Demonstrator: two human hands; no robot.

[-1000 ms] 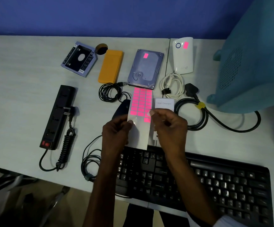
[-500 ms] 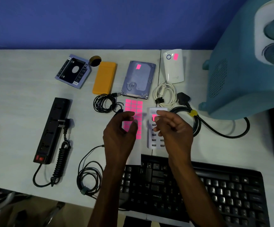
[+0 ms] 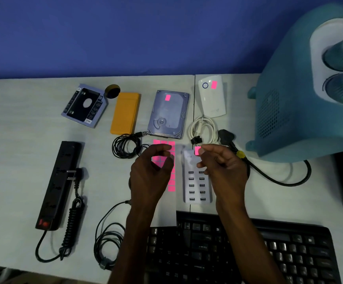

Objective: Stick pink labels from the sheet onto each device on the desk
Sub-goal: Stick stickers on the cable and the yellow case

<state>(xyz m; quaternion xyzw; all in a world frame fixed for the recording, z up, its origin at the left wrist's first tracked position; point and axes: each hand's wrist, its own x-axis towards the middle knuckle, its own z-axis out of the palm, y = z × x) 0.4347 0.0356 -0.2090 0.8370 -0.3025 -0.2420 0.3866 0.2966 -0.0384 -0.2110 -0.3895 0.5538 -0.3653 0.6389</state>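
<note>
My right hand (image 3: 222, 169) pinched one pink label (image 3: 197, 150) above the white USB charger's (image 3: 195, 181) top end. My left hand (image 3: 150, 175), fingers loosely curled, hovered over the label sheet (image 3: 171, 181) on the bench (image 3: 23, 119).

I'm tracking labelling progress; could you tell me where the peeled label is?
The right hand pinches the pink label over the white USB charger's top end.

A pale wood-grain desk (image 3: 19, 119) carries a row of devices along its back edge: a drive caddy (image 3: 84, 105), an orange case (image 3: 125, 113), a hard drive (image 3: 169, 114) and a white adapter (image 3: 212, 96). Nearer lie a black power strip (image 3: 61, 181), coiled cables (image 3: 125, 147), a label sheet (image 3: 169, 193), a white USB charger (image 3: 195, 181) and a black keyboard (image 3: 238, 249).
</note>
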